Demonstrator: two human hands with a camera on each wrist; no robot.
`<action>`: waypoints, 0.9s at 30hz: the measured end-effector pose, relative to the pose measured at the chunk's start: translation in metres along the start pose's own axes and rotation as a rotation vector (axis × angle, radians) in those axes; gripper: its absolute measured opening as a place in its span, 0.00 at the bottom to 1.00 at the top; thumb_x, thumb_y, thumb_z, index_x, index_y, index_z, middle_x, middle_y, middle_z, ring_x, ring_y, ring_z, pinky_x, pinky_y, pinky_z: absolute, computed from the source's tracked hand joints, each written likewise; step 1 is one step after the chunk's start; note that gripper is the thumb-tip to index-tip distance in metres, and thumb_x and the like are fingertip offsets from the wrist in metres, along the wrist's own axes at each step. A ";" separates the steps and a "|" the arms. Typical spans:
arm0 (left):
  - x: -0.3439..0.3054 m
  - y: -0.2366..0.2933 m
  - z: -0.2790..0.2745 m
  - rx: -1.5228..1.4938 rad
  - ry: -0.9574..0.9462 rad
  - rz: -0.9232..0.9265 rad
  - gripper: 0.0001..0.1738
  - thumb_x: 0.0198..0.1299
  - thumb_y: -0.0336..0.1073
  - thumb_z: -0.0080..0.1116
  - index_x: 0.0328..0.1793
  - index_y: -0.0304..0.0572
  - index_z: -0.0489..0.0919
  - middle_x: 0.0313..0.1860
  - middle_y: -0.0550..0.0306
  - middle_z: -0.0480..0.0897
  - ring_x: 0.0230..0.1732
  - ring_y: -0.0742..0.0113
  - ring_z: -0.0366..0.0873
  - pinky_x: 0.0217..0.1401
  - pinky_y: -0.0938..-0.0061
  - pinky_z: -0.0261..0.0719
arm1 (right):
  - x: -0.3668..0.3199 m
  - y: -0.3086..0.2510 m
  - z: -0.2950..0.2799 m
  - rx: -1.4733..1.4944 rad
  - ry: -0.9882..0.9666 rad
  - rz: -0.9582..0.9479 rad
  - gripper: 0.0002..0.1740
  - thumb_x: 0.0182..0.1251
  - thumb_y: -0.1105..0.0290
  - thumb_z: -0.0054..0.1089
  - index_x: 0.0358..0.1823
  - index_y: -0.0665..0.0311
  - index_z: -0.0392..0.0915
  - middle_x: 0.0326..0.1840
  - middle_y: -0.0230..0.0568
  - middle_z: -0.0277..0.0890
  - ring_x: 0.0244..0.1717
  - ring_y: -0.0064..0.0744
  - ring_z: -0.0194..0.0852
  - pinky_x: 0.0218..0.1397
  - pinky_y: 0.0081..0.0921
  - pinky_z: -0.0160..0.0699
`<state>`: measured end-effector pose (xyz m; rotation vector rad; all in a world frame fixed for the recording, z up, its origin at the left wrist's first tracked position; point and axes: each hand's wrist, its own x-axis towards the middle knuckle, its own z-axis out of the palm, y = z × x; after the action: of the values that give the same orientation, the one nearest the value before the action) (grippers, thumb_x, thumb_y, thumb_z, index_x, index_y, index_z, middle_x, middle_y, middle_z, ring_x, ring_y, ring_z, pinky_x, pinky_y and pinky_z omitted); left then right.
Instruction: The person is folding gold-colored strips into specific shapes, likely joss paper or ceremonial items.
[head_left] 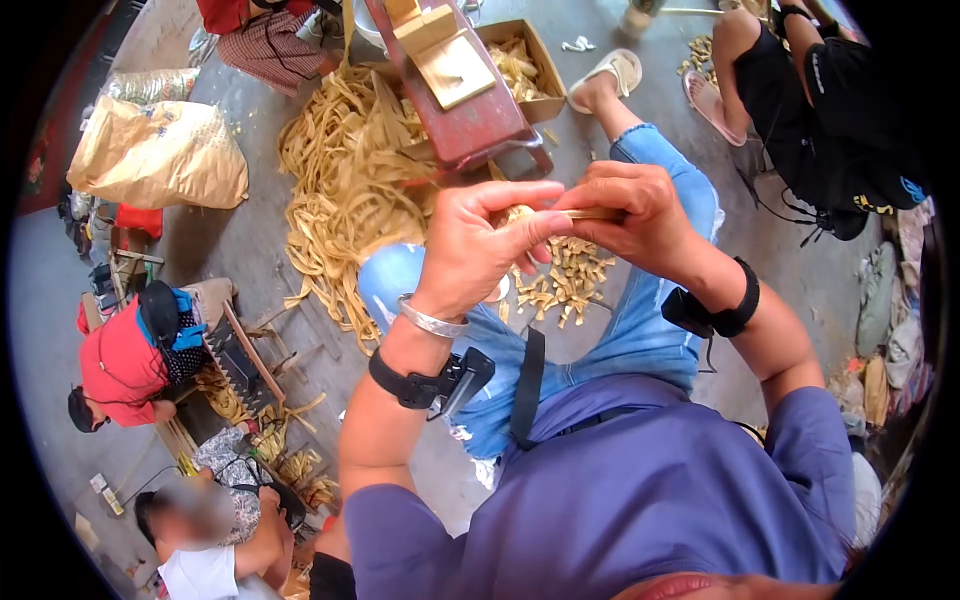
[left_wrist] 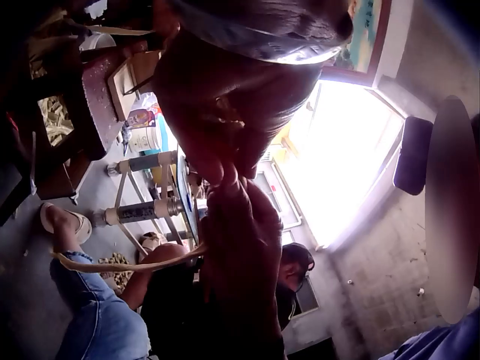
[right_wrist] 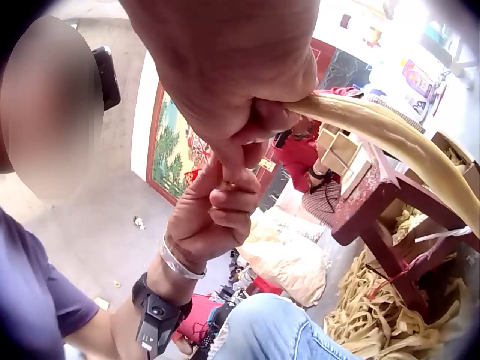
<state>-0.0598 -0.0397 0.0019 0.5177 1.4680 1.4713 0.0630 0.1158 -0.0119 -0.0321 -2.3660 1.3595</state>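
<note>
Both hands meet above the lap in the head view. My right hand (head_left: 640,215) grips a long, flat, tan strip (right_wrist: 382,131), whose free length trails out past the hand in the right wrist view. My left hand (head_left: 470,240) has its thumb and fingers together at the strip's other end, where a pale bit (head_left: 515,214) shows between them. In the left wrist view the fingertips of the two hands touch, and dark shadow hides what is pinched there. Below the hands, small knotted tan pieces (head_left: 565,275) lie on the floor between the knees.
A large heap of tan strips (head_left: 345,190) lies ahead to the left. Beside it stands a dark red bench (head_left: 480,130) bearing a wooden block (head_left: 450,70), with a cardboard box (head_left: 545,75) behind. A paper sack (head_left: 165,150) and other seated people are around.
</note>
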 end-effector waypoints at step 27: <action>0.176 -0.004 -0.120 0.439 0.298 0.142 0.07 0.60 0.33 0.61 0.38 0.36 0.82 0.24 0.66 0.79 0.20 0.84 0.70 0.21 0.89 0.67 | 0.173 0.158 0.032 -0.213 0.062 0.010 0.08 0.54 0.68 0.65 0.32 0.65 0.84 0.26 0.50 0.79 0.29 0.46 0.80 0.34 0.32 0.77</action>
<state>-0.2378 0.0431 -0.0805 0.6997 2.0476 1.3772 -0.1355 0.2105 -0.0995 -0.1444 -2.4495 1.0893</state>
